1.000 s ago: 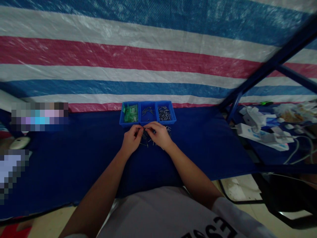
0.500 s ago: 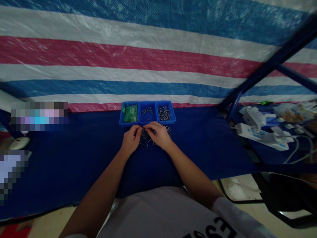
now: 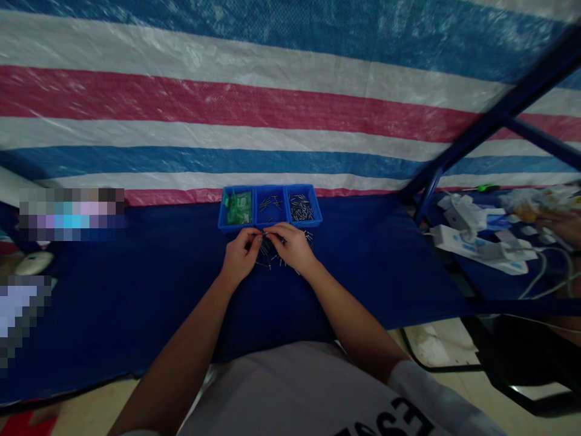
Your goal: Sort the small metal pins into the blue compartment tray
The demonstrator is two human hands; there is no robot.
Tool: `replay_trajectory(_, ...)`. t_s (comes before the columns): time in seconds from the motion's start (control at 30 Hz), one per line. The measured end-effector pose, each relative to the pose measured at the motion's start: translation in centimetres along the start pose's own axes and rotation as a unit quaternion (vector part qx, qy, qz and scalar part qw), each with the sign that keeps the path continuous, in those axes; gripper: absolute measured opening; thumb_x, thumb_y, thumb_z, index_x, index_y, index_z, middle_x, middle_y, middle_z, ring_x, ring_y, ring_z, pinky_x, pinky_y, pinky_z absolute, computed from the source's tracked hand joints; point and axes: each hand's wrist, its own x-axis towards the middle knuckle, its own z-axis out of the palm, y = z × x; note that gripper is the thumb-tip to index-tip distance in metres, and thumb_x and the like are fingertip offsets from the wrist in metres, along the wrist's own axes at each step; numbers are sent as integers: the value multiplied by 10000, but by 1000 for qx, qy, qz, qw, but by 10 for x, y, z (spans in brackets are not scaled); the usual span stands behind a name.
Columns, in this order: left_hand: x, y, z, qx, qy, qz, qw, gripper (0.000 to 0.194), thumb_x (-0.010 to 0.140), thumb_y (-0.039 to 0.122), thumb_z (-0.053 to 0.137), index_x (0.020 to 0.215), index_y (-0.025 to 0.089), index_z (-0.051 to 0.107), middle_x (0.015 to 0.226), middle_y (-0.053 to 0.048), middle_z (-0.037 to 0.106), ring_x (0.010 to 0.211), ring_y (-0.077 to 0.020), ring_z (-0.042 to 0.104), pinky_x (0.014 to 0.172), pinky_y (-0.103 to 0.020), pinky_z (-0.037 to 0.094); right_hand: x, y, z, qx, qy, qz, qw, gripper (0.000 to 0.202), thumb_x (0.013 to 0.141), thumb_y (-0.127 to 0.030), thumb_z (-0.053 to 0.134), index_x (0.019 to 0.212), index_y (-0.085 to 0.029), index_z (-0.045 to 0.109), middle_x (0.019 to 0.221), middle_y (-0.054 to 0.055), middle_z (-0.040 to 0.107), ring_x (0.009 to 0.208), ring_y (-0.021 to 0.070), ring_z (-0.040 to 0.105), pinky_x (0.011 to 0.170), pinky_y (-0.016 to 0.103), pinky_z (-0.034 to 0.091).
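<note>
While the left hand (image 3: 239,257) and right hand (image 3: 295,249) pinch a small dark piece (image 3: 264,234) between their fingertips, they partly hide loose metal pins (image 3: 265,249) on the blue table (image 3: 367,260). A white power strip (image 3: 454,243) lies well off right. Just beyond the hands, a three-part blue tray (image 3: 230,228) holds green packets (image 3: 239,209) left, few pins centre, many right.
</note>
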Motion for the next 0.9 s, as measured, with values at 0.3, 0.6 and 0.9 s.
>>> replay_trajectory(0.3, 0, -2, 1, 6, -5, 3, 1000, 214, 910, 372, 493, 971, 192, 592, 596, 49, 553, 487, -90, 504, 499, -200, 388, 0, 0, 0, -1, -2, 0, 1000, 183, 903, -180, 568, 1009, -187, 718, 950, 79, 702, 898, 170, 656, 850, 317, 540)
replay_trajectory(0.6, 1, -2, -1, 17, -18, 3, 1000, 277, 946, 387, 424, 895, 180, 602, 590, 37, 577, 526, -103, 554, 551, -214, 420, -1, 1, 1, -6, 2, -12, 1000, 182, 897, -170, 568, 1004, -184, 714, 951, 78, 706, 902, 168, 660, 849, 309, 542)
replay_trajectory(0.9, 1, -2, -1, -5, -7, -2, 1000, 256, 928, 392, 468, 971, 185, 612, 645, 29, 606, 556, -102, 572, 558, -211, 432, -1, 1, 0, 0, 1, -12, 1000, 168, 890, -170, 575, 984, -177, 715, 932, 78, 709, 873, 165, 663, 819, 307, 551)
